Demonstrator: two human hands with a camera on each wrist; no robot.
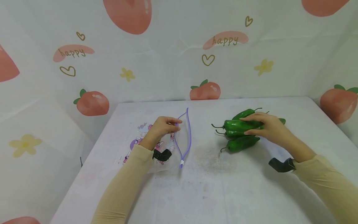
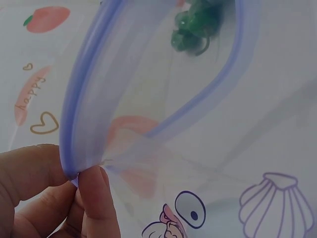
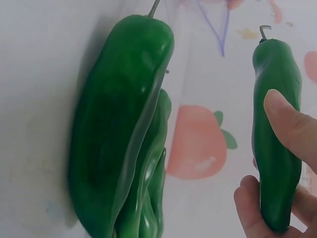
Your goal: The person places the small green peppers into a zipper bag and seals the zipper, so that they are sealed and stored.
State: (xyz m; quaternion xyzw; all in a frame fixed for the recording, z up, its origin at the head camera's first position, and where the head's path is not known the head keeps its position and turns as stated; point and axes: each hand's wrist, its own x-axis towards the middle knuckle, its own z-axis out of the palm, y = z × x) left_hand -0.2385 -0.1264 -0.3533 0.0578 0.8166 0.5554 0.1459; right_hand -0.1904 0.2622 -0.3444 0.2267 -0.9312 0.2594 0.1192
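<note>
My left hand (image 1: 160, 129) pinches the purple rim of a clear zip bag (image 2: 74, 114) between thumb and fingers. The bag's mouth stands apart in a long loop, and a white slider (image 1: 182, 162) sits at its near end. Cartoon prints cover the bag's body, which lies on the table under my left wrist. At the right, my right hand (image 1: 267, 124) grips a long green chili pepper (image 3: 277, 163) around its sides, its stem pointing left in the head view. Several more green peppers (image 1: 242, 144) lie together on the table below and around that hand.
The white table (image 1: 201, 189) reaches back to a cloth backdrop (image 1: 167, 68) printed with peaches, hearts and flowers. Black wrist-camera mounts (image 1: 281, 165) sit at both cuffs.
</note>
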